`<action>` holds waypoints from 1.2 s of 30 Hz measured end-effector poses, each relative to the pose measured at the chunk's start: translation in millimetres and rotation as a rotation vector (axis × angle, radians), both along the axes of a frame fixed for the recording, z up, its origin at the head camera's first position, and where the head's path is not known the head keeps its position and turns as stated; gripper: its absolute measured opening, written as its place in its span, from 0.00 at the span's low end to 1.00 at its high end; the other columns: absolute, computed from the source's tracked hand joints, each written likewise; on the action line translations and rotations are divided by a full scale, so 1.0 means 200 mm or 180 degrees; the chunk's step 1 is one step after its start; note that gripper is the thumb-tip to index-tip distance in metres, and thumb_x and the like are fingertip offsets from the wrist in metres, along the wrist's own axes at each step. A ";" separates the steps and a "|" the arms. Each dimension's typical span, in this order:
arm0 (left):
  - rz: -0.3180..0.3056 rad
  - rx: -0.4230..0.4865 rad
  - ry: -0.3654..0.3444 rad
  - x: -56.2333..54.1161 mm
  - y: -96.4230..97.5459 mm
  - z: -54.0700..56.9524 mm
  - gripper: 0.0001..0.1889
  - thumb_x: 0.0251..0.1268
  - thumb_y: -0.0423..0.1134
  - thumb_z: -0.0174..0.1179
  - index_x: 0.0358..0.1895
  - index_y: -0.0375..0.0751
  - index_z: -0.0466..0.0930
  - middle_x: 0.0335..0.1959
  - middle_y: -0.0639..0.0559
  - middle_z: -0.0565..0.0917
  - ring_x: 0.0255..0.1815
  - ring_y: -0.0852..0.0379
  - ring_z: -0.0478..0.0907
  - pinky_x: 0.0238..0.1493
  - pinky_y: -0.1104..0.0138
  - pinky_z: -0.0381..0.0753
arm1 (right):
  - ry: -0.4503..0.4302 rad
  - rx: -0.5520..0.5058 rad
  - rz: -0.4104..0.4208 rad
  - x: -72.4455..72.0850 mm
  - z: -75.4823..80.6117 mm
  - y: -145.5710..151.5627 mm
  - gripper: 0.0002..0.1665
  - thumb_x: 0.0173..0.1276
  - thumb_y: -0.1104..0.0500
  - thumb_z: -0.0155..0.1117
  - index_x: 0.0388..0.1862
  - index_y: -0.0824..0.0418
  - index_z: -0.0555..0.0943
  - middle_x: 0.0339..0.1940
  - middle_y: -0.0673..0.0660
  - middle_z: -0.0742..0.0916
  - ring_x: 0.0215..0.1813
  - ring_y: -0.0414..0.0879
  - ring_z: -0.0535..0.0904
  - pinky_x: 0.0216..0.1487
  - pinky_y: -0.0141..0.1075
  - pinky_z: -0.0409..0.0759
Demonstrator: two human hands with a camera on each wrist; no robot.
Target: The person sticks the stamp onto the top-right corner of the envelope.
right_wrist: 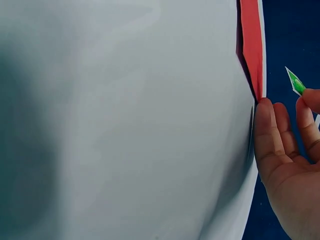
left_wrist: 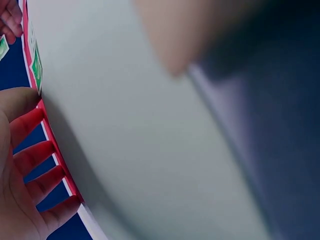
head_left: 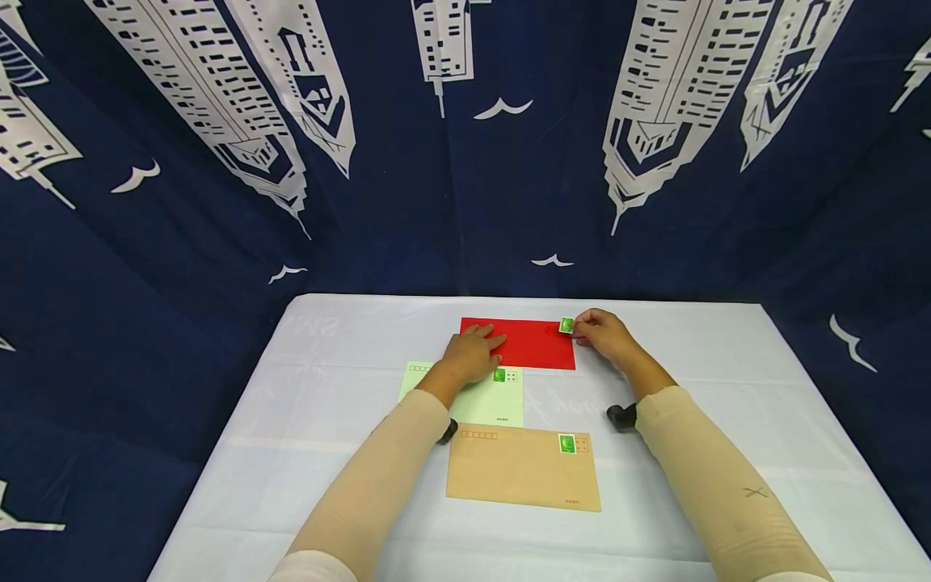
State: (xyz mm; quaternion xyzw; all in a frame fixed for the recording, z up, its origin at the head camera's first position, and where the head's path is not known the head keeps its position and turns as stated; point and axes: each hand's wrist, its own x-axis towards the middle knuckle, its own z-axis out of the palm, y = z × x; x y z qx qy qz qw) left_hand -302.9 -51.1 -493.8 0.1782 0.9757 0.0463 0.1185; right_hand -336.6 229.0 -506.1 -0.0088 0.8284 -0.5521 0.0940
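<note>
A red envelope point(head_left: 534, 346) lies at the back of the table. My left hand point(head_left: 471, 356) rests on its left part with fingers spread; in the left wrist view the fingertips point(left_wrist: 60, 172) press along the red paper. Between thumb and finger, my right hand point(head_left: 602, 333) pinches a small green stamp point(head_left: 566, 325) with a white edge, over the envelope's upper right corner. The right wrist view shows the stamp point(right_wrist: 295, 81) raised above the paper, with other fingers of that hand point(right_wrist: 290, 145) down at the red envelope's edge point(right_wrist: 252, 55).
Below the red envelope lies a pale green envelope point(head_left: 494, 404) bearing a green stamp point(head_left: 499, 375), partly under my left forearm. Nearer me is a tan envelope point(head_left: 520, 473) with a similar stamp point(head_left: 567, 444). A white cloth covers the table point(head_left: 676, 485); a dark blue patterned curtain point(head_left: 509, 186) hangs behind.
</note>
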 end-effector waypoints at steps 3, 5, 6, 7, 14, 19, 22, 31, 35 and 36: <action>0.0008 -0.0001 0.0002 0.00 0.00 0.00 0.29 0.76 0.54 0.52 0.78 0.62 0.62 0.82 0.54 0.60 0.84 0.48 0.53 0.79 0.46 0.61 | 0.0014 0.0032 -0.0003 -0.01 0.00 -0.01 0.13 0.76 0.63 0.53 0.52 0.73 0.74 0.52 0.66 0.81 0.44 0.42 0.81 0.48 0.24 0.84; 0.0017 0.0013 -0.0006 0.01 0.00 0.00 0.29 0.76 0.54 0.52 0.78 0.62 0.62 0.82 0.54 0.60 0.83 0.48 0.53 0.79 0.46 0.60 | 0.0022 0.0088 0.0015 -0.01 0.00 -0.02 0.14 0.76 0.63 0.53 0.52 0.73 0.74 0.51 0.65 0.81 0.46 0.45 0.80 0.48 0.24 0.83; 0.0024 0.0021 -0.0011 0.01 0.00 0.00 0.29 0.76 0.54 0.52 0.78 0.62 0.62 0.82 0.54 0.60 0.83 0.49 0.53 0.80 0.46 0.60 | 0.0013 0.0124 0.0029 -0.01 0.00 -0.02 0.14 0.76 0.62 0.54 0.52 0.72 0.74 0.51 0.65 0.82 0.47 0.46 0.80 0.48 0.24 0.83; 0.0027 0.0027 -0.0016 0.01 0.00 0.01 0.29 0.76 0.54 0.52 0.78 0.62 0.62 0.82 0.54 0.60 0.83 0.48 0.54 0.80 0.46 0.60 | -0.0005 0.0168 0.0042 -0.01 0.00 -0.02 0.14 0.75 0.62 0.54 0.52 0.72 0.74 0.51 0.65 0.82 0.49 0.48 0.80 0.49 0.24 0.82; 0.0062 0.0014 -0.0041 0.02 0.01 0.02 0.29 0.76 0.55 0.53 0.78 0.63 0.62 0.82 0.54 0.60 0.83 0.49 0.54 0.80 0.46 0.59 | -0.0115 0.0398 0.0129 -0.03 0.01 -0.03 0.13 0.76 0.61 0.52 0.51 0.70 0.75 0.51 0.65 0.83 0.52 0.52 0.79 0.50 0.27 0.80; 0.0067 0.0012 -0.0047 0.02 0.00 0.03 0.30 0.75 0.55 0.53 0.78 0.62 0.62 0.82 0.54 0.60 0.83 0.49 0.54 0.80 0.47 0.59 | -0.0142 0.0492 0.0139 -0.05 0.01 -0.04 0.13 0.76 0.60 0.53 0.51 0.69 0.75 0.46 0.60 0.83 0.47 0.49 0.79 0.48 0.28 0.78; 0.0068 0.0009 -0.0053 0.01 0.00 0.02 0.30 0.75 0.55 0.54 0.78 0.63 0.62 0.82 0.54 0.60 0.83 0.50 0.54 0.80 0.47 0.60 | -0.0161 0.0536 0.0138 -0.06 0.02 -0.05 0.13 0.76 0.60 0.54 0.51 0.69 0.76 0.45 0.59 0.83 0.46 0.50 0.78 0.48 0.30 0.78; 0.0098 0.0044 -0.0068 0.01 0.00 0.01 0.31 0.75 0.55 0.54 0.78 0.63 0.61 0.82 0.54 0.60 0.84 0.50 0.53 0.81 0.47 0.58 | -0.0217 0.0698 0.0144 -0.06 0.03 -0.08 0.14 0.77 0.58 0.54 0.52 0.67 0.76 0.43 0.59 0.81 0.46 0.51 0.74 0.44 0.32 0.72; 0.0082 0.0026 -0.0057 0.01 0.00 0.01 0.30 0.75 0.56 0.53 0.78 0.63 0.61 0.82 0.55 0.60 0.84 0.50 0.53 0.81 0.47 0.58 | -0.0258 0.0691 0.0115 -0.07 0.03 -0.09 0.14 0.77 0.59 0.54 0.52 0.67 0.76 0.42 0.58 0.80 0.45 0.50 0.72 0.44 0.32 0.71; 0.0082 0.0029 -0.0058 0.01 0.00 0.02 0.30 0.75 0.56 0.53 0.78 0.63 0.61 0.82 0.55 0.60 0.84 0.50 0.53 0.81 0.47 0.58 | -0.0266 0.0687 0.0106 -0.07 0.03 -0.09 0.13 0.77 0.59 0.54 0.52 0.67 0.76 0.42 0.58 0.80 0.45 0.50 0.72 0.44 0.32 0.71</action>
